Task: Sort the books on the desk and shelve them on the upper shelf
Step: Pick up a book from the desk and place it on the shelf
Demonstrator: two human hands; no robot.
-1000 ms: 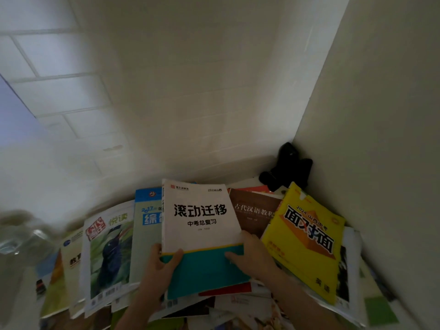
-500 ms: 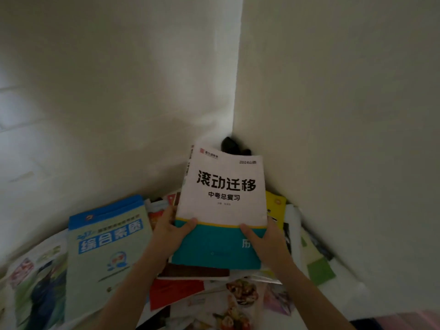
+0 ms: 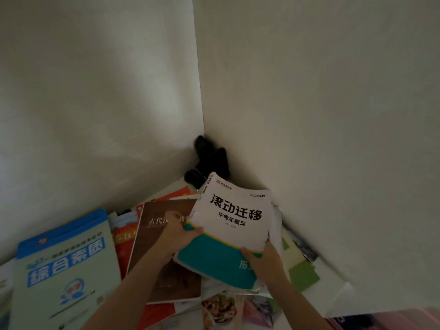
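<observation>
Both hands grip the white-and-teal workbook (image 3: 232,231), left hand (image 3: 177,236) on its spine side, right hand (image 3: 264,263) at the bottom corner, long axis pointing toward the corner beyond the brown book (image 3: 164,248).

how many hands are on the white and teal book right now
2. The left hand grips the white and teal book at its left edge; the right hand holds its lower right corner.

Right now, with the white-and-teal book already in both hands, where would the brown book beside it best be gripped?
Grip the brown book at its near right corner, coming from the person's side. It lies flat on the pile, and that corner overhangs the papers below. The left hand covers its upper cover, and the white-and-teal book overlaps its right edge.
</observation>
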